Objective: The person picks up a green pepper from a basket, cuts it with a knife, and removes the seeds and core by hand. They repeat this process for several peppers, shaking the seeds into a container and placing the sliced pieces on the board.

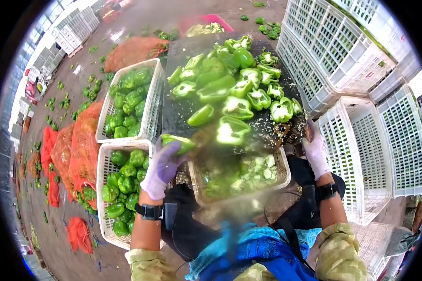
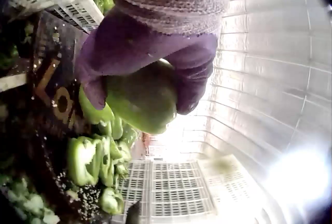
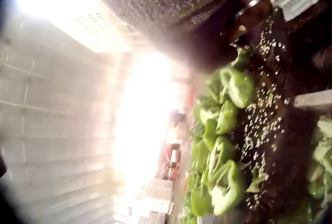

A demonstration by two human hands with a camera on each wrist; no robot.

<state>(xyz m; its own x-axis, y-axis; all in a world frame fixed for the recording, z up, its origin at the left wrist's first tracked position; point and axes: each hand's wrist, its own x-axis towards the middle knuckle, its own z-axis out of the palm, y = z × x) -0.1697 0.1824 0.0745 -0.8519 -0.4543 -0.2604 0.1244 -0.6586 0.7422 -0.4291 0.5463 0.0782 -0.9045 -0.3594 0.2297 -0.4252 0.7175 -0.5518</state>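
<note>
My left hand [image 1: 163,166], in a pale purple glove, grips a green bell pepper [image 2: 145,97] by the left edge of a dark board [image 1: 173,119]. Thumb and fingers wrap the pepper from both sides. At the board's right edge, my gloved right hand [image 1: 317,152] holds a brown handle with a shiny metal band [image 3: 254,7]; whatever extends from it is hidden. Cut pepper halves [image 1: 233,130] with pale cores and seeds lie across the board between the hands. Below the board's near edge, a crate [image 1: 194,185] between the knees contains pale green pepper scraps.
Two white crates [image 1: 157,89] of whole green peppers stand at the left. Stacked white plastic crates [image 1: 330,51] rise at the right. Orange mesh sacks [image 1: 84,145] lie on the wet floor, among scattered peppers. A pink tub [image 1: 220,21] of scraps is beyond the board.
</note>
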